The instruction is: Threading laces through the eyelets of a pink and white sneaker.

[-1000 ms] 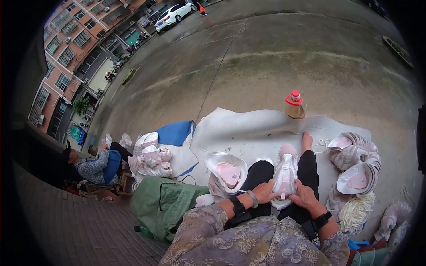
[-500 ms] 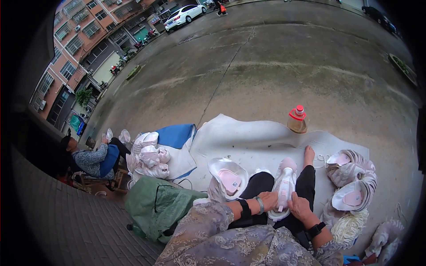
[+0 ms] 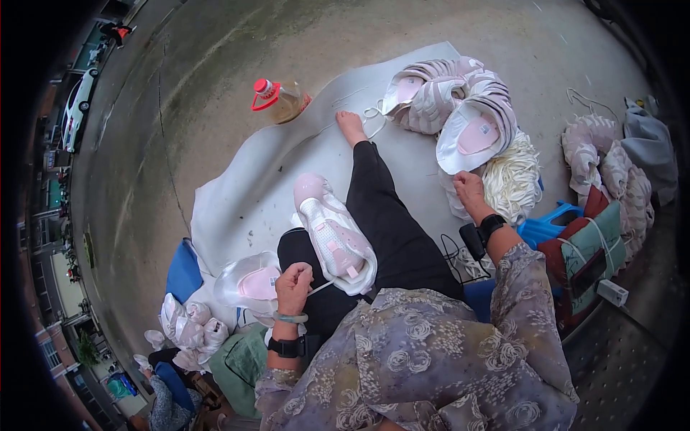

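The left grip [image 3: 293, 287] pinches a thin white cord [image 3: 321, 287], a pink-and-white mesh shoe [image 3: 338, 241] rightward; beside the curled right grip [image 3: 471, 192], hold unclear, cream string bundle [image 3: 513, 176].

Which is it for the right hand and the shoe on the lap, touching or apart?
Apart. The head view shows the right hand well right of the shoe, with the right leg between them.

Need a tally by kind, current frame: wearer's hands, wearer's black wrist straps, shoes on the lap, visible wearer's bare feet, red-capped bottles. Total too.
Hands: 2
Black wrist straps: 2
Shoe on the lap: 1
Bare foot: 1
Red-capped bottle: 1
Total: 7
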Available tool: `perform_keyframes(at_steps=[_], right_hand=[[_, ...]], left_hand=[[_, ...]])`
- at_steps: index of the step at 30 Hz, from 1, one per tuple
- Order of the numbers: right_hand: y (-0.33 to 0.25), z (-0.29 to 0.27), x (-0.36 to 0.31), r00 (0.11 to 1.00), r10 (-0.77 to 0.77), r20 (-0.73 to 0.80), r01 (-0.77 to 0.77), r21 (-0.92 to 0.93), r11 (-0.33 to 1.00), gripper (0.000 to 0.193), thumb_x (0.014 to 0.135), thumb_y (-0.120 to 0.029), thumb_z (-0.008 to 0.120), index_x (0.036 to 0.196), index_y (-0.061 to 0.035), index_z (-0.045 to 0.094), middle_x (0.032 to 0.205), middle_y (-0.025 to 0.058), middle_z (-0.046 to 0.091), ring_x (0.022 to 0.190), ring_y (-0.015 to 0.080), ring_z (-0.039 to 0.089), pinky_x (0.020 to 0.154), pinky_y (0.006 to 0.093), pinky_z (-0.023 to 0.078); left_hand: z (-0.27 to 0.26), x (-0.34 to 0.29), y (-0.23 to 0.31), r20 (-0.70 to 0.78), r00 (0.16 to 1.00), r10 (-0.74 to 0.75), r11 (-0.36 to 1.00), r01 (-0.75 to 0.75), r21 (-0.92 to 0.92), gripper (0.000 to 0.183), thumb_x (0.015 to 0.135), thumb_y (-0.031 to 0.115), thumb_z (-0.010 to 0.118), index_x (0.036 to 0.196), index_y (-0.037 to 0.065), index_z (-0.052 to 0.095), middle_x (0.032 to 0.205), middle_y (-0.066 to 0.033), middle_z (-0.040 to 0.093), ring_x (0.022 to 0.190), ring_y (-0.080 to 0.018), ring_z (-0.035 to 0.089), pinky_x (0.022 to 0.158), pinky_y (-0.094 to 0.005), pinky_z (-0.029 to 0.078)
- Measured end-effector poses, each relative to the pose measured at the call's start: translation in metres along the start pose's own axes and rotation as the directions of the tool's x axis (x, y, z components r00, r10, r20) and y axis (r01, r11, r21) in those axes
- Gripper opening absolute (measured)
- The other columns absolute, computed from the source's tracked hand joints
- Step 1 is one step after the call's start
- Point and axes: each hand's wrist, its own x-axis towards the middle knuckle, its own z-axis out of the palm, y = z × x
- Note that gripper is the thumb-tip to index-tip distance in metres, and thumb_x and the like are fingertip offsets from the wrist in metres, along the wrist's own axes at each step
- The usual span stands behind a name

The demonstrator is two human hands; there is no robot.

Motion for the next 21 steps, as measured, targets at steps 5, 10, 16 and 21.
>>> perform_keyframes(at_steps=[5,10,16,21], right_hand=[[0.009,-0.001,0.011,0.994,0.067,-0.087,-0.062,0.057,0.996,0.016,0.072,-0.019,0.051,0.077,-0.0081,0.061,0.070,0.0143,0.061,0.070,0.0308,0.059,0.065,0.0382,0.046],[0.022,0.018,-0.013,0.985,-0.166,0.054,0.173,-0.163,0.971,0.015,0.075,-0.020,0.050,0.076,-0.0081,0.058,0.072,0.0135,0.059,0.072,0.0331,0.057,0.063,0.0414,0.045],[0.076,-0.026,-0.046,0.928,-0.127,-0.350,0.009,-0.319,0.948,0.005,0.074,-0.016,0.055,0.078,-0.0121,0.055,0.077,0.0099,0.055,0.071,0.0305,0.056,0.059,0.0402,0.044],[0.085,-0.042,-0.020,0.922,0.050,-0.384,-0.194,-0.348,0.917,0.013,0.075,-0.024,0.057,0.079,-0.0116,0.057,0.078,0.0123,0.055,0.075,0.0319,0.055,0.064,0.0418,0.043]], left_hand=[[0.000,0.000,-0.001,0.018,0.995,-0.096,0.995,0.096,0.006,0.009,0.082,0.012,0.055,0.084,0.004,0.059,0.063,0.0009,0.053,0.048,-0.0034,0.044,0.043,-0.0160,0.036],[-0.010,0.007,-0.006,-0.010,0.991,-0.137,0.990,0.137,0.014,0.011,0.084,0.015,0.055,0.081,0.005,0.059,0.056,0.0009,0.052,0.040,-0.0026,0.040,0.036,-0.0152,0.030],[-0.007,0.019,-0.001,0.035,0.983,-0.181,0.982,0.183,-0.042,0.014,0.086,0.017,0.053,0.081,0.004,0.058,0.052,-0.0010,0.051,0.034,-0.0042,0.037,0.031,-0.0165,0.027],[-0.010,0.026,0.004,0.050,0.978,-0.205,0.977,0.207,-0.056,0.015,0.086,0.017,0.054,0.081,0.003,0.058,0.052,-0.0019,0.052,0.035,-0.0038,0.038,0.032,-0.0166,0.029]])
